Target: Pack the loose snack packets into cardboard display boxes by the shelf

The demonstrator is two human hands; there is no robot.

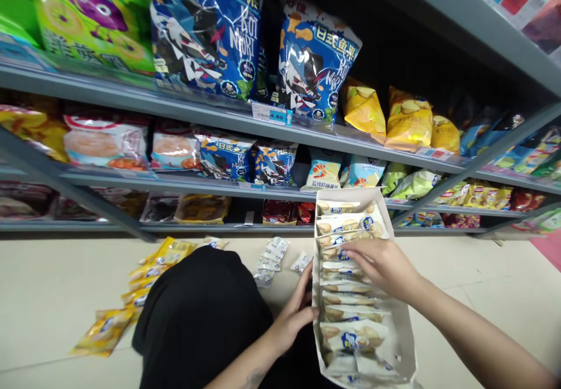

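Note:
My left hand grips the left wall of a long white cardboard box, thumb at the rim and fingers partly hidden behind it. Inside the box stand several small white snack packets with blue logos and tan pictures, lined up in a row. Over the box's right side reaches my right hand, its thumb and fingers pinched on the top edge of one snack packet in the upper half of the row. A dark-clothed knee is left of the box.
Yellow snack packets lie fanned out on the pale floor at left. Small white packets lie nearer the box. Grey shelves ahead carry blue snack bags, yellow bags and other snacks.

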